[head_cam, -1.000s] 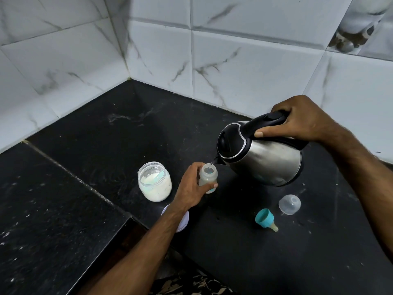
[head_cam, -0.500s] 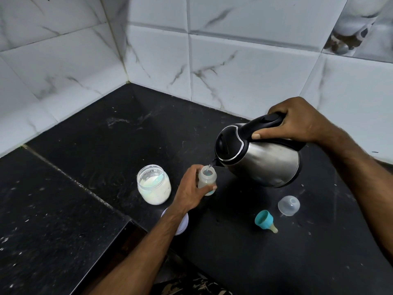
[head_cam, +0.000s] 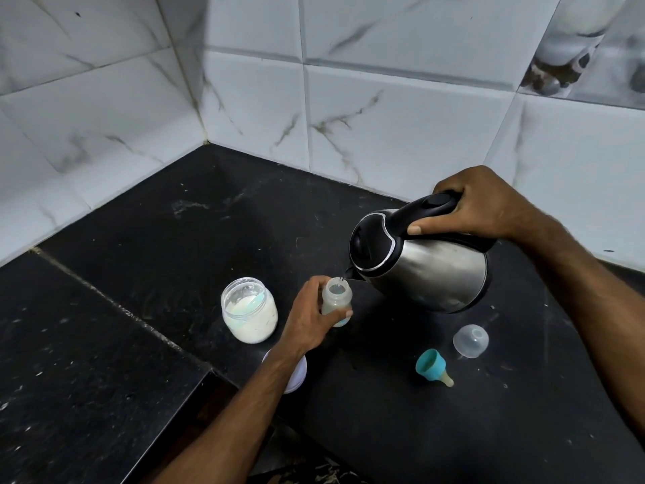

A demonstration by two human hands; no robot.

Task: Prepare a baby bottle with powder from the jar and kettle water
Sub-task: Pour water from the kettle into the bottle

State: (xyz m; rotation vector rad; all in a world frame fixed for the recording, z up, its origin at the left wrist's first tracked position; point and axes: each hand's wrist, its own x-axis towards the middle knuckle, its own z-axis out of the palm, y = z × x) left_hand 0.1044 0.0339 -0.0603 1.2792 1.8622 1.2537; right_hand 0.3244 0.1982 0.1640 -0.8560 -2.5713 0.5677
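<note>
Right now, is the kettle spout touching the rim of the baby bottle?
Cannot tell. In the head view the kettle spout sits right at the baby bottle mouth, with water entering, but no gap or contact shows plainly.

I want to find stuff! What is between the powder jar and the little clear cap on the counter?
In the head view, the left hand holding the baby bottle sits between the jar and clear cap.
</note>
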